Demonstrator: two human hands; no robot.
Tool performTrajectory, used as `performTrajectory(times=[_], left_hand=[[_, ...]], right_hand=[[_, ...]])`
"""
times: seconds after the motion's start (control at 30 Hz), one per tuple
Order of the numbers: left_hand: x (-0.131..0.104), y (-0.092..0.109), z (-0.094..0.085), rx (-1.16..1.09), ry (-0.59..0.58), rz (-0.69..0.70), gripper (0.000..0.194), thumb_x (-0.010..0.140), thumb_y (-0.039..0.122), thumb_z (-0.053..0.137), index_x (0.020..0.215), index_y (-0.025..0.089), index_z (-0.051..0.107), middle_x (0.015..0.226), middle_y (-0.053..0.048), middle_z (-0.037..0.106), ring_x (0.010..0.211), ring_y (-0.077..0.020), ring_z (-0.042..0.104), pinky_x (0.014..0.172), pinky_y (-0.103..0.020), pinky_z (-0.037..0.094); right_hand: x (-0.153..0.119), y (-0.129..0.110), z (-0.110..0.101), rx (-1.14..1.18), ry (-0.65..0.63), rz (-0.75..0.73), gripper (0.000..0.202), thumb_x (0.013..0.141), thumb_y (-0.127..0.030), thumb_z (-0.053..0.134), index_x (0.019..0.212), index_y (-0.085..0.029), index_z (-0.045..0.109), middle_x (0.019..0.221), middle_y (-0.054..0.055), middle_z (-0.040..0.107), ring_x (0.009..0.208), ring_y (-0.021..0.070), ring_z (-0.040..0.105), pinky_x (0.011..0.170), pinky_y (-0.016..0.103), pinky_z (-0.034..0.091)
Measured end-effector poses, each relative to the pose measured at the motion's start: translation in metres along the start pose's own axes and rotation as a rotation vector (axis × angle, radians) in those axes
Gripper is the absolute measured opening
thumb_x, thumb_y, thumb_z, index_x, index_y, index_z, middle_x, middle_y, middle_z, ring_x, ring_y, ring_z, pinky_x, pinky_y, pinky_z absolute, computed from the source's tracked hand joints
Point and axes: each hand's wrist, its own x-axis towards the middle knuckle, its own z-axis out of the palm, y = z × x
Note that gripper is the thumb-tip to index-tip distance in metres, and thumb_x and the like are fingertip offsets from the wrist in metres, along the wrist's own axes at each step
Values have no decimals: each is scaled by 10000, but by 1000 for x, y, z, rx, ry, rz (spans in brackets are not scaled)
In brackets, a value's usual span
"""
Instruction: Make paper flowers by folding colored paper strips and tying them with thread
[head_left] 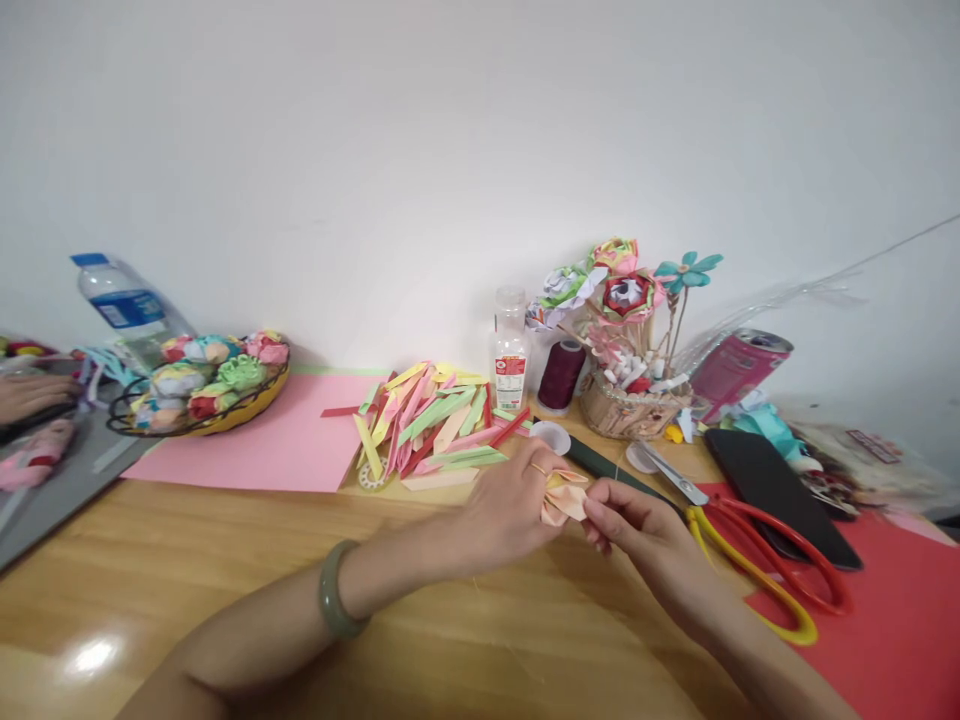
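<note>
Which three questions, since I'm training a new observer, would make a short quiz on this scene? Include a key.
1. True or false: a green bangle circles the left arm.
2. Fill in: the right hand and left hand hold ____.
3. The handles of the scissors are: a) blue and green; b) red and yellow; c) black.

Key: 1. True. 2. Folded peach paper. 3. b.

Left hand (506, 515) holds the peach folded paper (564, 500), right hand (656, 530) pinching its edge! Colourful paper strips (442, 415) lie heaped just beyond.
</note>
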Motion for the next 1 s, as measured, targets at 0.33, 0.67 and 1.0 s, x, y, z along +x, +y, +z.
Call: performTrajectory(times=[0.33, 0.67, 1.0], left_hand=[[-2, -1, 7, -343, 119, 65, 330, 669, 262, 594, 934, 180, 415, 922, -55, 475, 868, -190, 490, 749, -325, 408], [-3, 3, 9, -472, 198, 187, 280, 684, 213, 569, 883, 193, 373, 869, -35, 422, 807, -157, 448, 712, -293, 388], [0, 12, -4, -1184, -107, -163, 645, 490, 224, 765, 936, 217, 300, 890, -3, 478, 694, -94, 483, 618, -234, 371]], right_hand=[[-1, 3, 2, -3, -27, 3, 345, 738, -491, 555, 613, -172, 520, 548, -34, 452, 508, 84, 376, 482, 208, 312], [-1, -2, 0, -55, -38, 7, 348, 732, -485, 559, 591, -174, 491, 533, -52, 377, 492, 76, 304, 455, 210, 231], [6, 9, -9, -4, 167, 44, 267, 726, -436, 583, 673, -178, 540, 511, -61, 390, 461, 69, 309, 435, 200, 248]])
